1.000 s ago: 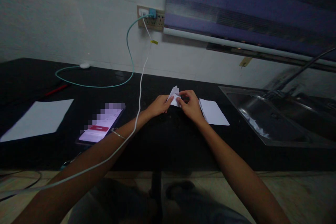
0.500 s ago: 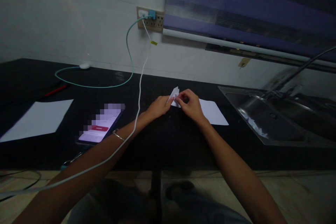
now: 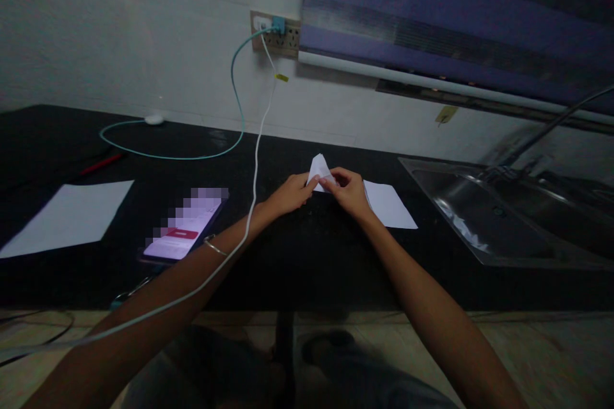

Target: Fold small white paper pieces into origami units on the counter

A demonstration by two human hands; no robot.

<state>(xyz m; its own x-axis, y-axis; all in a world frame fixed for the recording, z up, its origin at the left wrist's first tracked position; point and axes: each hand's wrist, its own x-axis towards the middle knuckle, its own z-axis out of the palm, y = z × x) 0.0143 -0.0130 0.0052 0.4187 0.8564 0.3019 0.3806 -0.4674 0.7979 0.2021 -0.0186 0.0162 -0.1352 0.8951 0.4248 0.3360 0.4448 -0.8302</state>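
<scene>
A small folded white paper (image 3: 318, 167) stands up from the black counter (image 3: 307, 255) near its middle. My left hand (image 3: 289, 193) pinches its left lower edge. My right hand (image 3: 349, 192) pinches its right side, fingers curled over the fold. Both hands are closed on the paper and almost touch each other. Just right of my right hand a flat white sheet (image 3: 389, 206) lies on the counter, partly hidden by that hand.
A lit phone (image 3: 185, 231) lies left of my left forearm, and a white cable (image 3: 254, 160) from the wall socket (image 3: 277, 34) crosses that arm. Another white sheet (image 3: 67, 216), a red pen (image 3: 102, 164) and a green cable (image 3: 167, 154) lie at left. A steel sink (image 3: 503, 217) sits at right.
The folded paper's tip has been raised and reshaped into a taller point. My right fingers slid up onto its right edge; both hands otherwise stayed in place.
</scene>
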